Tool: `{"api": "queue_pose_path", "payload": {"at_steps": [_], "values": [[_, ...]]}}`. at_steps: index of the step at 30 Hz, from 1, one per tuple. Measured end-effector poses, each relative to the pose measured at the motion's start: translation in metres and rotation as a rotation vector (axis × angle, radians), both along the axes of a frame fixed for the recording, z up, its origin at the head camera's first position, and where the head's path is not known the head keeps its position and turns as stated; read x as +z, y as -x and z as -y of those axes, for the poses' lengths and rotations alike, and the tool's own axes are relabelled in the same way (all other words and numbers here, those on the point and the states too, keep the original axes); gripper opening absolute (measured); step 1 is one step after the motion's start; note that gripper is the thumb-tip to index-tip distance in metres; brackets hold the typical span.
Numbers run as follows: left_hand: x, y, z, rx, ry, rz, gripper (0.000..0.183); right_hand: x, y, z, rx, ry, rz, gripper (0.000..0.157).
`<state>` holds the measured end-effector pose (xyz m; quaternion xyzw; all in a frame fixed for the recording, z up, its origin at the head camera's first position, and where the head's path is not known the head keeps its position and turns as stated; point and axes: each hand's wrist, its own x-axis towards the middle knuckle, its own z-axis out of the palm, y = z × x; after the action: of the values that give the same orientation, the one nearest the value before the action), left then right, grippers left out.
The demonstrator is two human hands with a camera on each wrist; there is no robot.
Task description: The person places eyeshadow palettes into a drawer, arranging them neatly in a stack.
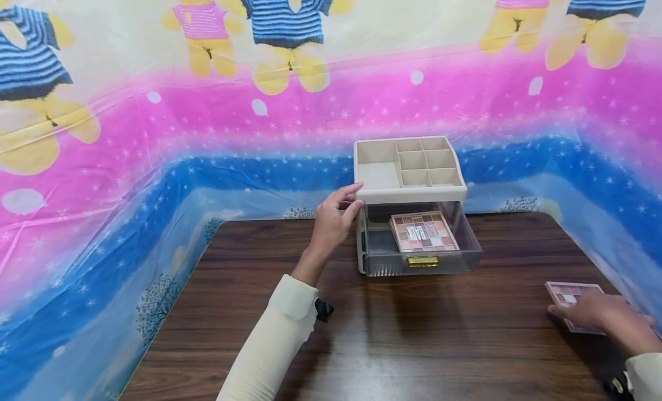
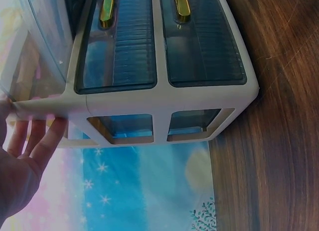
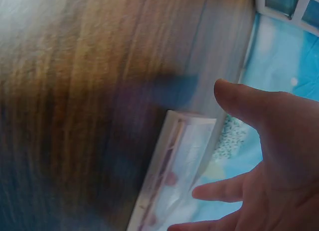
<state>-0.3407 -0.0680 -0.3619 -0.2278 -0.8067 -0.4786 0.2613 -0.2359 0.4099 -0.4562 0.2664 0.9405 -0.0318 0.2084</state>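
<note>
Sleeve at seven o'clock, the left hand pinches the organizer, likely steadying it; the right hand, fingers apart, reaches a palette at four.

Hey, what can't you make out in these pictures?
Head view: part of the right-side palette, covered by the right grip.
Right wrist view: that palette's lower end, cut off by the bottom edge; the table, blurred.
Left wrist view: contents of the closed drawers, obscured by dark tint; part of the left grip, cut off by the left edge.
</note>
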Motion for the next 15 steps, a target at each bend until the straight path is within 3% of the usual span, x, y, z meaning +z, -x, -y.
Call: {"api": "queue_pose_path", "payload": {"at_steps": [6, 12, 15], "values": [[0.001, -0.001, -0.001, -0.001, -0.008, 0.002, 0.036, -0.009, 0.002, -0.001, -0.081, -0.019, -0.015, 0.103], [0.001, -0.002, -0.001, 0.001, -0.005, 0.006, 0.036, -0.016, 0.001, -0.009, -0.096, 0.047, -0.051, 0.117], [0.001, -0.002, -0.001, 0.003, -0.005, 0.009, 0.036, -0.020, 0.001, -0.011, -0.124, 0.051, -0.073, 0.113]]}}
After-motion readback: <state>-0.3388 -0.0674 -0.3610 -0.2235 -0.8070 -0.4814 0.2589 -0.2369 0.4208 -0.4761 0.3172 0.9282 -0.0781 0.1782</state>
